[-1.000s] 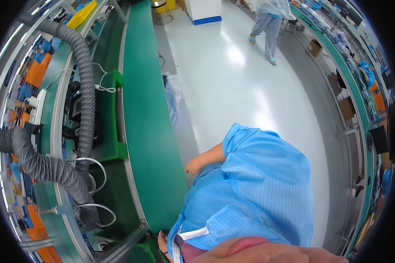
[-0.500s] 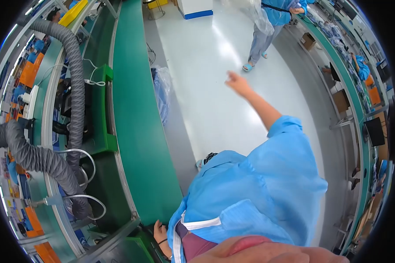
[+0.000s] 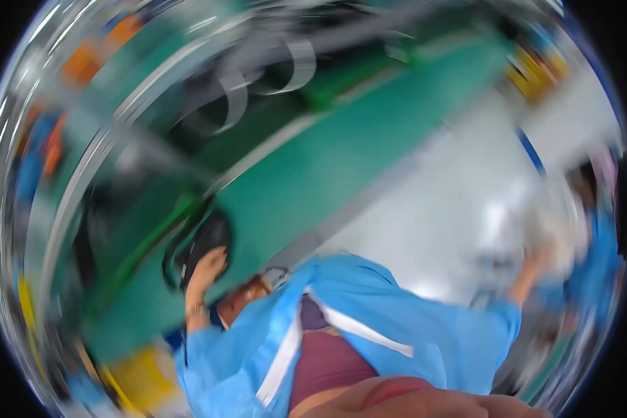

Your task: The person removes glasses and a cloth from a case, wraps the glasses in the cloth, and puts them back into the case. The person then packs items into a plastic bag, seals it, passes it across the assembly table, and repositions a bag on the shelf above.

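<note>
The view is strongly blurred by motion. At the lower left, my left hand (image 3: 209, 268) rests against a black rounded object (image 3: 209, 240) on the green bench (image 3: 306, 174); its grip on this object is unclear. Stretched out to the right, my right hand (image 3: 535, 259) is smeared, and its fingers cannot be made out. A pale, blurred shape (image 3: 561, 226) shows beside it, and whether they touch is unclear.
A person in blue (image 3: 595, 261) is close by at the right. Green trays and grey hoses run behind the bench. A yellow object (image 3: 143, 380) is at the lower left, and yellow items (image 3: 536, 70) are at the upper right.
The view has swung round strongly. My right arm now reaches out to the right, near the person in blue. My left hand shows more fully, with the black object now in view beside it.
</note>
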Motion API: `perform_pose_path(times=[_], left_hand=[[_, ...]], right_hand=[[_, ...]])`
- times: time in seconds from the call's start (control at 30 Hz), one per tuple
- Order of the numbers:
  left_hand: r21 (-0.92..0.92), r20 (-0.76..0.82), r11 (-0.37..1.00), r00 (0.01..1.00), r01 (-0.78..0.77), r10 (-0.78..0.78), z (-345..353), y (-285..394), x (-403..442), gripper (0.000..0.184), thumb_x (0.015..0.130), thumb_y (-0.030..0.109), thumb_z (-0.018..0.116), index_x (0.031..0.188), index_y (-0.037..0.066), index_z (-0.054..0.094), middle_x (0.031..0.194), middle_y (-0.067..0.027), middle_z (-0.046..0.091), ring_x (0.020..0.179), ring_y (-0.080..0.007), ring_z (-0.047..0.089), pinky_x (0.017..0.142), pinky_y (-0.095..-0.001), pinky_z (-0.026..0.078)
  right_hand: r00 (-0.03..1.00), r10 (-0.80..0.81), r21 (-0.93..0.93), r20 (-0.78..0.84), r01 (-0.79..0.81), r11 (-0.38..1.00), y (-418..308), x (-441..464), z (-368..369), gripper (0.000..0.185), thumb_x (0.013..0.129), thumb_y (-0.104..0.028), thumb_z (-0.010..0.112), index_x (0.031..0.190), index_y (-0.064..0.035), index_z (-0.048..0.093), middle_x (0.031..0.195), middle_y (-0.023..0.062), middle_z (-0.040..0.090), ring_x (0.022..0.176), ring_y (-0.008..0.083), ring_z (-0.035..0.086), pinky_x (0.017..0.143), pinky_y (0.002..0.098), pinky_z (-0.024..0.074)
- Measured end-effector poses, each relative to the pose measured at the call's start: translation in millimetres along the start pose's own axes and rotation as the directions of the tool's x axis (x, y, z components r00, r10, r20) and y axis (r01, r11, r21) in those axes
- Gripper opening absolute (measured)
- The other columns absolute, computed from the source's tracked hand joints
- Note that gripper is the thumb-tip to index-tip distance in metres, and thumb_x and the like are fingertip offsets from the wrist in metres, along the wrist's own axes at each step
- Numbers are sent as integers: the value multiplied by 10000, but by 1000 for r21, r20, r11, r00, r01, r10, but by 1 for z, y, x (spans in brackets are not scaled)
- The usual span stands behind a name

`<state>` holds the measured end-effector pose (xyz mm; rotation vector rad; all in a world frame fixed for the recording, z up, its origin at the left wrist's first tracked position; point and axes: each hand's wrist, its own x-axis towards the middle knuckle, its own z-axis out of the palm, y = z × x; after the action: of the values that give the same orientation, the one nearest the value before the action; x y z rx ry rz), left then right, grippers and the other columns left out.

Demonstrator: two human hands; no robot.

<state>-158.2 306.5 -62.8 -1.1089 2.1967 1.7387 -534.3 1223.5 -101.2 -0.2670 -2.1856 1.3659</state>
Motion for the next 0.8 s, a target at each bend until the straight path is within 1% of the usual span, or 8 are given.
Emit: perform_pose_path(times=[0.03,0.07,0.27,0.37,0.43,0.5,0.63,0.8], left_hand=[[101,-42,993,997,-65,70,8,11,-15,356,908,192,567,1216,14,561,943,-53,639,821,-115,573,728,-256,477],[214,-77,969,987,-125,144,11,12,-27,389,891,201,562,1221,-5,546,986,-89,643,902,-143,573,819,-294,462],[90,-220,994,975,55,-34,28,8,-55,400,887,176,569,1258,29,532,1032,-68,636,941,-150,570,854,-279,450],[52,-364,998,931,-19,36,35,9,-81,379,882,163,546,1235,25,546,986,-97,645,908,-155,583,835,-293,455],[29,-406,999,913,-20,30,33,4,-99,363,880,169,567,1215,30,562,1084,-124,643,1010,-196,592,886,-303,453],[237,-479,963,847,-130,232,24,-20,-109,359,890,162,565,1227,38,559,1117,-109,622,1007,-171,574,883,-292,453],[-38,-539,983,832,-178,129,10,-43,-133,350,905,166,558,1222,17,557,1149,-119,621,1020,-186,593,888,-299,461],[-163,-573,972,818,-168,45,-1,-53,-159,381,920,150,542,1286,47,513,1133,-126,617,1007,-184,593,888,-297,466]], right_hand=[[998,-1,110,-62,8,994,-14,-1,17,656,968,-485,314,1459,-58,223,1520,131,200,1388,335,206,1127,521,196],[993,67,117,-95,-56,992,-17,-9,31,655,965,-478,321,1457,-57,226,1518,132,204,1387,334,209,1126,518,197],[983,120,150,142,-141,979,-97,-61,213,645,947,-441,360,1447,-50,245,1504,137,230,1378,328,229,1123,503,205],[943,77,223,324,-155,962,-127,-77,274,642,938,-423,380,1442,-46,254,1497,139,242,1374,325,239,1121,495,209],[903,41,265,428,-169,949,-145,-89,304,639,932,-410,393,1439,-44,260,1492,141,251,1371,323,245,1120,490,212],[850,-7,299,527,-178,938,-162,-98,324,637,926,-398,406,1436,-42,267,1487,142,259,1369,320,252,1119,485,215],[720,-76,292,690,-181,939,-209,-117,340,634,914,-373,432,1429,-37,279,1478,146,276,1363,316,265,1117,475,220],[557,-113,296,823,-249,922,-260,-165,379,631,899,-343,465,1421,-31,295,1466,150,298,1356,311,282,1114,462,227]])
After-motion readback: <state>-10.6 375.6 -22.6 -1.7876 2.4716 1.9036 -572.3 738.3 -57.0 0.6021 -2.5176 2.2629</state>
